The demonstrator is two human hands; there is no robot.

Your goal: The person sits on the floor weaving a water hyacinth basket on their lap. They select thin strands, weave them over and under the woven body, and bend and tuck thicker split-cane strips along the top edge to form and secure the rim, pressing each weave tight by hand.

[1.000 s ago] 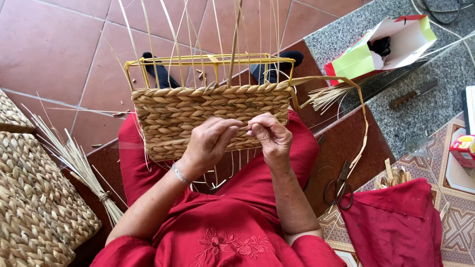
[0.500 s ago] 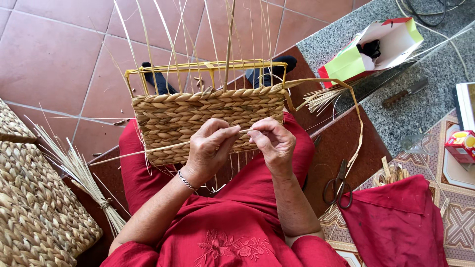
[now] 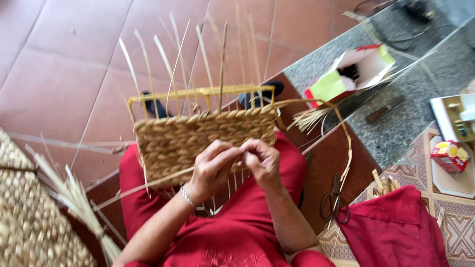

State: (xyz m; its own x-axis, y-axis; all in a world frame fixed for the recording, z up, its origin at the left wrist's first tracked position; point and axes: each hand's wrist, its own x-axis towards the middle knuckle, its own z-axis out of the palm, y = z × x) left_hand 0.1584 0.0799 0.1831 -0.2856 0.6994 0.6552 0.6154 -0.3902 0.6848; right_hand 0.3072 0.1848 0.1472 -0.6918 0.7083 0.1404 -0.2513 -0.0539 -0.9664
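On your lap, the half-woven basket (image 3: 205,141) is resting against its yellow wire frame (image 3: 198,94). You are pinching a flat straw strand (image 3: 143,185) at the lower edge of the weave: your left hand (image 3: 213,168) is closing its grip on it, your right hand (image 3: 262,160) is nipping it narrowly beside. Several braided rows are standing finished below the frame's top bar, while bare upright stakes (image 3: 198,54) are poking above unwoven. Scissors (image 3: 335,202) are lying on the floor to your right, near a red cloth (image 3: 396,227).

The hands (image 3: 237,165) have drawn together until touching, pinching the pale strand (image 3: 148,184) against the woven basket (image 3: 198,138).
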